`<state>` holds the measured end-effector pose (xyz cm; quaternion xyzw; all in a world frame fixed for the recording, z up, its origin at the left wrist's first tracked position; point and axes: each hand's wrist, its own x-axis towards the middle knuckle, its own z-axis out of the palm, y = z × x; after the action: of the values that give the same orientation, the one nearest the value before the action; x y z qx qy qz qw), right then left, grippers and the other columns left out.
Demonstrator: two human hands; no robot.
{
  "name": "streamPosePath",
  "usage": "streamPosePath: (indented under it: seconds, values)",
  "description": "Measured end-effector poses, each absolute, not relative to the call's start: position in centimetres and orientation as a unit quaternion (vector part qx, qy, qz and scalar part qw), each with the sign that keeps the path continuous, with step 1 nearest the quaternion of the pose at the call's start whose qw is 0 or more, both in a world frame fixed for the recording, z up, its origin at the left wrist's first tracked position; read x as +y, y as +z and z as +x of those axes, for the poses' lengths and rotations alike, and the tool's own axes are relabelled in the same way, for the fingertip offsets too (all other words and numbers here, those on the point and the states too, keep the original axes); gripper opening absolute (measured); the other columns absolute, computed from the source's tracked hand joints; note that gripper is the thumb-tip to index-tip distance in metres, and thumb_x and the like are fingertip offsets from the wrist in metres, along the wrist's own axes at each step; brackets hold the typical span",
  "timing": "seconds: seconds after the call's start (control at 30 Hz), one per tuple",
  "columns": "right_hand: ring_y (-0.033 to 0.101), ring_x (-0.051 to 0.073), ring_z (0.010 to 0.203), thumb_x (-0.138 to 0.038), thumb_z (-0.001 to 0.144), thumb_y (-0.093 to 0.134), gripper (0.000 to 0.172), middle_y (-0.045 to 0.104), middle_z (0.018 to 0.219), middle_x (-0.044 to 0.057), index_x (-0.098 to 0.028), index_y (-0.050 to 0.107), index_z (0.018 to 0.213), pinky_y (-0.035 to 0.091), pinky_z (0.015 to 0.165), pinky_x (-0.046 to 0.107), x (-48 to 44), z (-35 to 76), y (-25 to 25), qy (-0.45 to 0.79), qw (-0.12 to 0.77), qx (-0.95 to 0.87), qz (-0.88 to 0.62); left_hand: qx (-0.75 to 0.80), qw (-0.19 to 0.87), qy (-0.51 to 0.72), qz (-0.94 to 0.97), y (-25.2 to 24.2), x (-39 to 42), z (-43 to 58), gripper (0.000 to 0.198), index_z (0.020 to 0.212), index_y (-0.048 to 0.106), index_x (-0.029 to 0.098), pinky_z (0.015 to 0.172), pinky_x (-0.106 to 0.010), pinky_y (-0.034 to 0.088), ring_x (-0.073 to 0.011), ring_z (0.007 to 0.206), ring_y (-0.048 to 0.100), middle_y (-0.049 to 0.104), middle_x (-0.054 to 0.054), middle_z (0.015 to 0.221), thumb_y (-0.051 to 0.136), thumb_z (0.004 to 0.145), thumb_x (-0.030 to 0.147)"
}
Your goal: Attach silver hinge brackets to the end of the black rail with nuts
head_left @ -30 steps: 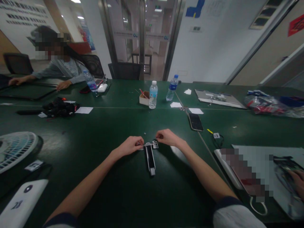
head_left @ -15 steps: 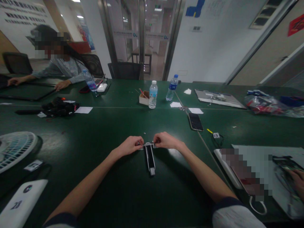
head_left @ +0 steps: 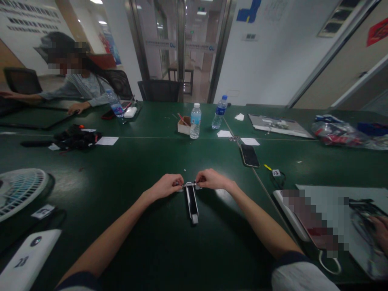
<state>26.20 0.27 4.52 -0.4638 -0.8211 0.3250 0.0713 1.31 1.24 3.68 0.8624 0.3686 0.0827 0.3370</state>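
On the green table lies a long, narrow device (head_left: 191,202), with a dark middle, a pale frame and a light grey tip toward me. A thin metal crossbar (head_left: 189,184) runs across its far end. My left hand (head_left: 170,184) is closed in a pinch at the bar's left end. At the right end, my right hand (head_left: 209,179) pinches the bar with bent fingers. Small pale pieces show under both sets of fingertips, too small to name. Just beyond my hands lies a tiny ring-like part (head_left: 184,170).
A water bottle (head_left: 195,121) stands beside a small box (head_left: 184,125). To the right lie a phone (head_left: 250,155) and a pale board (head_left: 327,198), with another person's hand at its edge. A fan (head_left: 21,192) and a white case (head_left: 28,258) are left. A co-worker sits far left.
My hands and the narrow device stay almost exactly in place. The co-worker at the far left has shifted both hands, the one farther left moving out toward the picture's edge.
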Motion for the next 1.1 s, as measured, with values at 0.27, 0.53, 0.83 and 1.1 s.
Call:
streamPosePath:
  seconds: [0.27,0.53,0.83,1.1]
  values:
    - [0.062,0.013,0.068,-0.02,0.078,0.064,0.014,0.069,0.077,0.003,-0.013,0.068,0.091,0.042,0.06,0.021,-0.12,25.78,5.26,0.335,0.064,-0.809,-0.478,0.379,0.343,0.07,0.857,4.44,0.95,1.56,0.012,0.097,0.062,0.017,0.072,-0.027,0.047,-0.0164,0.082,0.059,0.064,-0.003,0.094,0.058,0.088,0.025]
    - [0.061,0.012,0.066,-0.018,0.077,0.065,0.012,0.068,0.075,0.001,-0.014,0.068,0.088,0.041,0.061,0.022,-0.12,25.78,4.97,0.324,0.068,-0.813,-0.479,0.375,0.339,0.07,0.86,4.46,0.93,1.49,0.012,0.098,0.062,0.015,0.071,-0.028,0.046,-0.0168,0.082,0.06,0.063,-0.004,0.094,0.058,0.089,0.023]
    - [0.061,0.012,0.064,-0.018,0.078,0.063,0.014,0.069,0.073,0.002,-0.013,0.07,0.089,0.04,0.059,0.02,-0.06,25.71,5.0,0.313,0.062,-0.817,-0.48,0.369,0.342,0.07,0.861,3.71,1.28,1.34,0.013,0.098,0.062,0.017,0.069,-0.026,0.045,-0.016,0.08,0.059,0.063,-0.002,0.092,0.059,0.09,0.026]
    - [0.06,0.012,0.067,-0.019,0.084,0.059,0.017,0.07,0.079,0.002,-0.014,0.071,0.094,0.038,0.06,0.021,-0.04,25.92,5.25,0.302,0.046,-0.835,-0.458,0.375,0.35,0.066,0.856,3.93,1.18,1.26,0.014,0.1,0.061,0.017,0.071,-0.027,0.046,-0.0164,0.084,0.059,0.063,-0.003,0.096,0.057,0.09,0.026]
